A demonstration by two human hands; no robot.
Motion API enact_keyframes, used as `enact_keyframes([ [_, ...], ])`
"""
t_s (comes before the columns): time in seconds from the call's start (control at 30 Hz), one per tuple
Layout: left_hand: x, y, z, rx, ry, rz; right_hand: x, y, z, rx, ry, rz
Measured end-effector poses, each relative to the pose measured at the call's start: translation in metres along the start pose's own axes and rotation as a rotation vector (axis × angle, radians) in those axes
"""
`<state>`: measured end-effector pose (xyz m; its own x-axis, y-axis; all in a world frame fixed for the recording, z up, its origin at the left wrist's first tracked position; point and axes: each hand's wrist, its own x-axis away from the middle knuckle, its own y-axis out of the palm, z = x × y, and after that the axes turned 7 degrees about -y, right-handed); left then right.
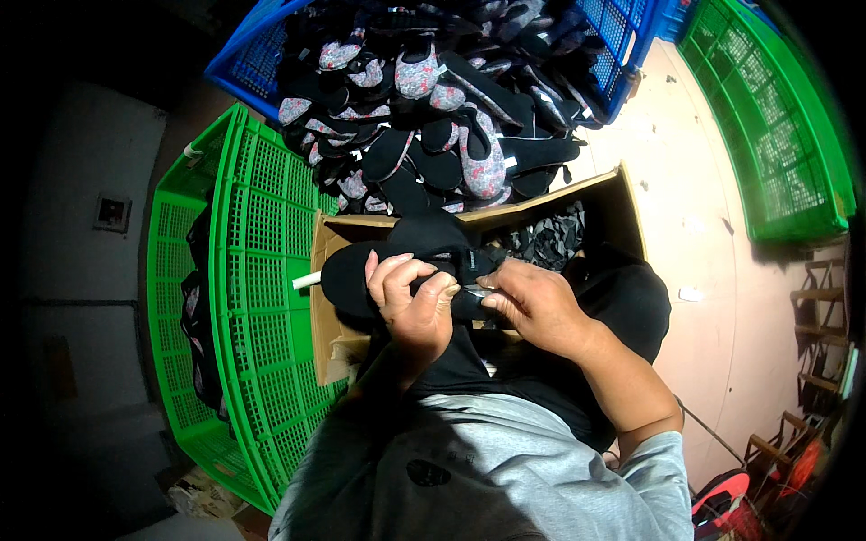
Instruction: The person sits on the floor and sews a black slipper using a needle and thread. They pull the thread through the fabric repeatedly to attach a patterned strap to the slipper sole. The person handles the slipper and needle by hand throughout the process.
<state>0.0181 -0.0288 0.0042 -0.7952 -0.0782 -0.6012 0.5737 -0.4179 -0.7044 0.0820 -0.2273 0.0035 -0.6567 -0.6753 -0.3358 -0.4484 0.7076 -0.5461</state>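
Observation:
Over my lap I hold a black fabric shoe [347, 278], its rounded end pointing left. My left hand [410, 302] is closed round it, with the thumb pressed near the middle. My right hand [537, 302] pinches at the shoe's right part, where a small pale, shiny bit shows between thumb and fingers; I cannot make out what it is. A white stick-like piece [307, 280] juts out past the shoe's left end. Another black rounded piece [428, 233] lies just beyond my hands, partly covered.
An open cardboard box [631, 212] holding dark scraps [550, 239] stands by my legs. Beyond it, black shoes with floral fabric [483, 158] heap up in a blue crate [622, 45]. Green crates [271, 243] stand at left and far right. Wooden frames [816, 334] stand right.

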Motion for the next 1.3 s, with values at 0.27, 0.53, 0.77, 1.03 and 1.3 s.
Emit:
enact_keyframes([
  [0.27, -0.0026, -0.0002, 0.0006, -0.007, 0.008, 0.001, -0.0008, 0.0018, 0.0004, 0.000, -0.001, -0.008],
  [0.53, -0.0040, 0.0036, -0.0010, 0.003, 0.016, 0.021, -0.0012, 0.0023, -0.0002, -0.003, 0.020, -0.022],
  [0.77, -0.0051, 0.0045, -0.0021, -0.003, 0.018, 0.019, -0.0017, 0.0029, 0.0005, -0.002, 0.008, -0.008],
  [1.03, -0.0044, 0.0042, -0.0030, 0.002, 0.016, 0.021, -0.0016, 0.0042, 0.0005, -0.007, 0.011, -0.002],
  [1.3, -0.0042, 0.0034, -0.0042, 0.000, 0.012, 0.012, -0.0017, 0.0037, 0.0013, -0.020, 0.017, -0.010],
])
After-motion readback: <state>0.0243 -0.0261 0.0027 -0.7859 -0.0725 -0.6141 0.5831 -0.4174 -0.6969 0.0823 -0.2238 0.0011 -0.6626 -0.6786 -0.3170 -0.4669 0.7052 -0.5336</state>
